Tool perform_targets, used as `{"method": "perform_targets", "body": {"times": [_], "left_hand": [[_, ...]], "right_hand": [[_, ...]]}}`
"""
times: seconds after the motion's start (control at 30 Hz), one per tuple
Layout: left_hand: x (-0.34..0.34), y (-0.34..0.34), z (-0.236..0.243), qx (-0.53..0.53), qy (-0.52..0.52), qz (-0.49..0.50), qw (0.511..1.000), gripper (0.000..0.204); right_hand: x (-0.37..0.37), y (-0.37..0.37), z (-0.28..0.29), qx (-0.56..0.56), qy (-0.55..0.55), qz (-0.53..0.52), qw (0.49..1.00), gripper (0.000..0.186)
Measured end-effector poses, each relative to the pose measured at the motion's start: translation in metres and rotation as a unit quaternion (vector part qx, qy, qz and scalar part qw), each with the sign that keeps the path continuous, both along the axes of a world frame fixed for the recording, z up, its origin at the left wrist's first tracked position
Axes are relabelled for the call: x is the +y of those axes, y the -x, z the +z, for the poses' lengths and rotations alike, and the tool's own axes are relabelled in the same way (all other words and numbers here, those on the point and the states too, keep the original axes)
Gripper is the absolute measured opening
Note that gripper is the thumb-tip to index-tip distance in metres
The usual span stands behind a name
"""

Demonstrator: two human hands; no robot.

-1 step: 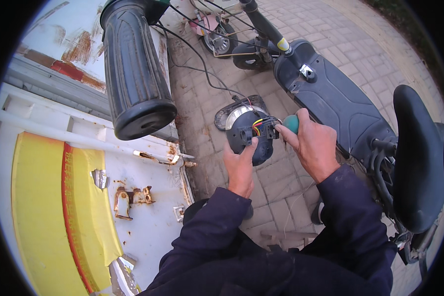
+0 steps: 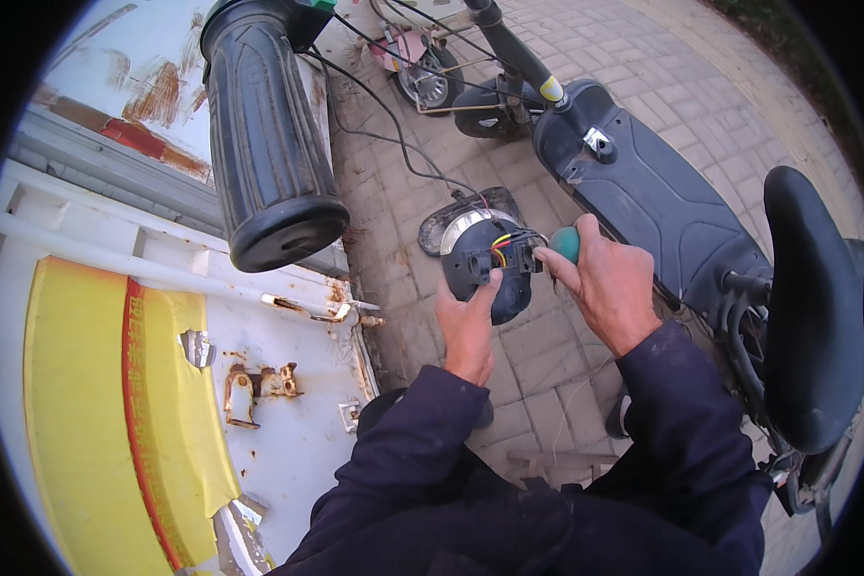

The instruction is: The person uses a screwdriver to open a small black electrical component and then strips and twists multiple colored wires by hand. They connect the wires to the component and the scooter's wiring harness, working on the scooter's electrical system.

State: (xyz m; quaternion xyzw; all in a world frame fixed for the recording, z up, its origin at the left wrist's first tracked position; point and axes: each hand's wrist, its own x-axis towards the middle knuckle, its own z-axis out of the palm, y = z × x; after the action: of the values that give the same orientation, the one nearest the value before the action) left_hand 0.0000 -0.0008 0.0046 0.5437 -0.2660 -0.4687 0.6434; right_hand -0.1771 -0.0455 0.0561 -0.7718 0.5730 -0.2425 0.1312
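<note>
My left hand [image 2: 468, 329] is closed around a round black headlight [image 2: 458, 267] with a silvery rim. Its back faces up, and its thumb side rests by the black sockets. Yellow and red wires [image 2: 499, 252] run into a black connector [image 2: 525, 254] at the top of the housing. My right hand [image 2: 612, 285] grips a tool with a rounded green handle [image 2: 564, 244], while its thumb and fingertips meet the connector's right edge. The tool's working end is mostly hidden. Behind the headlight, a black-framed oval part [image 2: 435, 233] is partly covered by it.
A ribbed black handlebar grip [image 2: 271, 144] hangs close at upper left, with black cables [image 2: 400, 144] trailing down. On the right are a scooter footboard [image 2: 643, 182] and a black saddle [image 2: 811, 317]. A rusty white panel [image 2: 288, 451] with a yellow sheet [image 2: 77, 384] stands left.
</note>
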Motion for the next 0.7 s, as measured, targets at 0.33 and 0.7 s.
{"method": "perform_targets", "body": {"times": [0.33, 0.7], "left_hand": [[0.001, -0.012, 0.001, 0.044, -0.032, -0.037, 0.998, 0.05], [0.001, -0.003, -0.004, 0.003, -0.013, -0.003, 1.0, 0.051]], "right_hand": [[0.001, 0.027, 0.023, -0.052, 0.02, 0.204, 0.977, 0.065], [0.002, 0.001, 0.004, -0.031, 0.004, 0.003, 1.0, 0.045]]}}
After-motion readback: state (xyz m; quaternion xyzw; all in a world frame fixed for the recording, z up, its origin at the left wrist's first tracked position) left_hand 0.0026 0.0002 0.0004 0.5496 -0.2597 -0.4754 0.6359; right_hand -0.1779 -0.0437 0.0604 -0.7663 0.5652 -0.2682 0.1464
